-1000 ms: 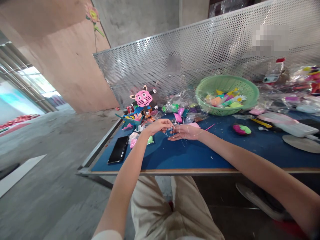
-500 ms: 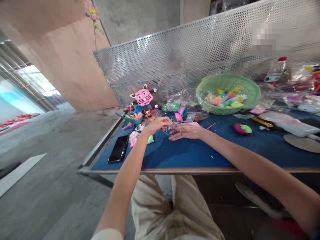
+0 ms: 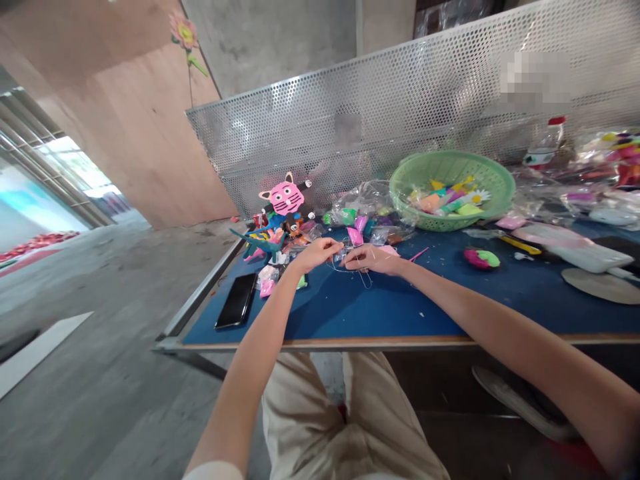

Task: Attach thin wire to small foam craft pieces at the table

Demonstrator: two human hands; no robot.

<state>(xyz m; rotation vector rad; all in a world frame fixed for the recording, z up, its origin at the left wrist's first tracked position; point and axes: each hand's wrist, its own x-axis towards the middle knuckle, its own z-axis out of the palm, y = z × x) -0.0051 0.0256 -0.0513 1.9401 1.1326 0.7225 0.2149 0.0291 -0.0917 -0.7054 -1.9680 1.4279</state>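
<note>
Over the blue tabletop, my left hand (image 3: 320,253) pinches a thin pale wire (image 3: 367,283) that loops and tangles between my hands. My right hand (image 3: 374,259) is close by on the right, its fingers curled and closed on the same wire. Loose strands stick out below and over the right hand's fingers. Whether it is metal wire or stiff thread cannot be made out for certain. Just behind the hands lie small pink clay packets (image 3: 355,235) in clear wrapping.
A black phone (image 3: 237,301) lies at the table's left. Behind it stand clay figures, among them a pink cat face (image 3: 285,198). A green basket (image 3: 505,193) holds colourful clay pieces. Farther right are a yellow cutter (image 3: 521,245), a pink-and-green clay lump (image 3: 481,258) and a bottle (image 3: 543,150).
My right hand has gone from stretched, spread fingers to curled fingers closed on the wire, beside the left fingertips. My left hand keeps its pinch. The view has shifted slightly.
</note>
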